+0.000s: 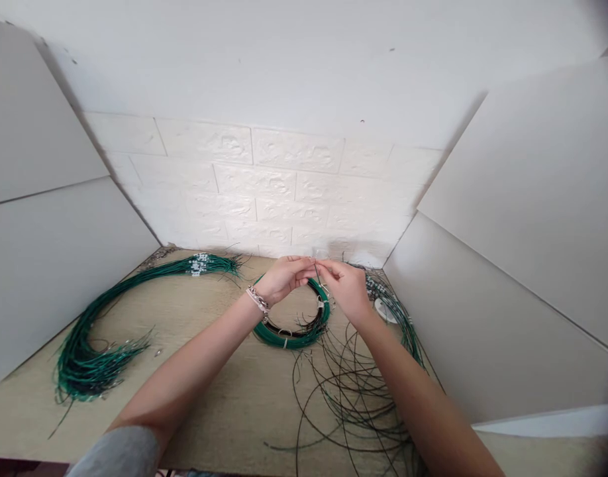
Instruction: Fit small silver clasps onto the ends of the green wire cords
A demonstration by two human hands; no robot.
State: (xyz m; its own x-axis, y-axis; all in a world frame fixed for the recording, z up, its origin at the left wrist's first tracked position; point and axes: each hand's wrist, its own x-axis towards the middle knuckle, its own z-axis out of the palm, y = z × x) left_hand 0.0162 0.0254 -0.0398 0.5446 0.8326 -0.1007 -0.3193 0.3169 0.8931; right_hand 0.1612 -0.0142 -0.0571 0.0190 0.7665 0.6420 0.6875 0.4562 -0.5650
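My left hand [285, 277], with a bracelet at its wrist, is raised over the far middle of the table, thumb and fingers pinched. Facing it, my right hand [348, 286] pinches too, and the two sets of fingertips meet. A thin dark wire [317, 271] shows at the fingertips; its held end is too small to make out. Below my hands lies a tied coil of green and black wire [291, 342], partly hidden by them. Loose dark wires [344, 391] spread in wide loops beside and under my right forearm.
On the left lies a long curved bundle of green wires [93, 331] with white connectors [199, 264]. Another bundle with white pieces [401, 315] runs along the right panel [483, 318], near a white round object [385, 311]. A white brick-patterned wall [274, 179] closes the table's back.
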